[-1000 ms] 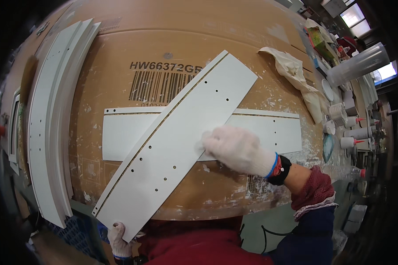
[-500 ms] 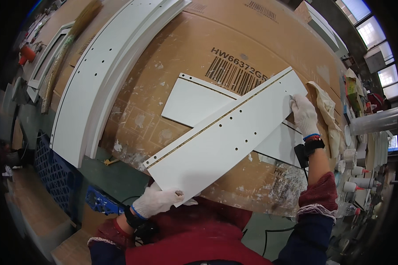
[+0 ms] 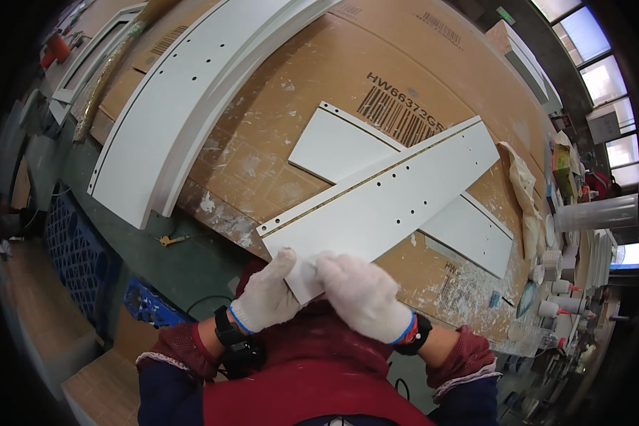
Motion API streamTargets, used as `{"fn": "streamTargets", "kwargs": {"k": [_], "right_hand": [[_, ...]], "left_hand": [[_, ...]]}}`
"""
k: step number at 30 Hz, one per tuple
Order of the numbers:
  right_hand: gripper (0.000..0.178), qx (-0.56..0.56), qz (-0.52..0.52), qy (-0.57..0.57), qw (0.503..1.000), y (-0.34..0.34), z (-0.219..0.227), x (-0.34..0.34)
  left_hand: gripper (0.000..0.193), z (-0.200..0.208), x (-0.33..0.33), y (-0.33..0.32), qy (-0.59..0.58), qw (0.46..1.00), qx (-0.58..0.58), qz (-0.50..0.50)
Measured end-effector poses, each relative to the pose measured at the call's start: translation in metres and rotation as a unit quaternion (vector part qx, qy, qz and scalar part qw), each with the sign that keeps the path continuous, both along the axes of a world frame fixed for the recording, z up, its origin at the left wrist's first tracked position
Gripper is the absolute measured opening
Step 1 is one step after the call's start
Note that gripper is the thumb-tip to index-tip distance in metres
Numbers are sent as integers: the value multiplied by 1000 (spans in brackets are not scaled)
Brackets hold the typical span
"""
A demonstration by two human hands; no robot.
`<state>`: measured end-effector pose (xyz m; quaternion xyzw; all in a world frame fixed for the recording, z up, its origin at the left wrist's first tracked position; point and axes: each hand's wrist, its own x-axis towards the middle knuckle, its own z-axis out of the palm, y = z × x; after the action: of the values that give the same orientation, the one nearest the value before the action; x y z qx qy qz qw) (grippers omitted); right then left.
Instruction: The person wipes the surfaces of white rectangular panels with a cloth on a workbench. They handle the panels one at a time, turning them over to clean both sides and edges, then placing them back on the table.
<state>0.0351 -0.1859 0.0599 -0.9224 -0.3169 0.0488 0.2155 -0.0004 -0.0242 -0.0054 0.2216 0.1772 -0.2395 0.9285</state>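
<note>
A long white board (image 3: 383, 202) with drilled holes and a groove along one edge lies slantwise over another white board (image 3: 337, 145). My gloved left hand (image 3: 268, 295) grips its near corner, thumb on top and the other fingers mostly hidden beneath. Close beside it, my gloved right hand (image 3: 358, 292) is closed over the board's near end, fingertips pressed toward the surface. Whatever those fingers pinch is too hidden to name. Brown cardboard (image 3: 263, 121) with printed barcodes and white smears lies under both boards.
Long white panels (image 3: 160, 113) with holes stand stacked at the left. A crumpled cream sheet (image 3: 522, 192) lies at the right edge, near a clear cylinder (image 3: 596, 211) and white bottles (image 3: 550, 309) with red tips. A blue plastic pallet (image 3: 82, 266) is low at the left.
My right hand has come from the board's far right end down to its near end, beside my left hand. The view has shifted a little; my left hand keeps its hold on the board.
</note>
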Motion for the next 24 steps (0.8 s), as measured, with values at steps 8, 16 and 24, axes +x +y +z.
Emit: {"fn": "streamTargets", "kwargs": {"k": [8, 16, 24], "right_hand": [[26, 229, -259, 195, 918, -44, 2, 68], [22, -174, -275, -68, 943, -73, -6, 148], [14, -79, -26, -69, 994, 48, -5, 69]], "left_hand": [[44, 5, 3, 9, -29, 984, -172, -28], [59, -9, -1, 3, -98, 988, -87, -86], [51, -25, -9, 6, -382, 867, 310, -82]]}}
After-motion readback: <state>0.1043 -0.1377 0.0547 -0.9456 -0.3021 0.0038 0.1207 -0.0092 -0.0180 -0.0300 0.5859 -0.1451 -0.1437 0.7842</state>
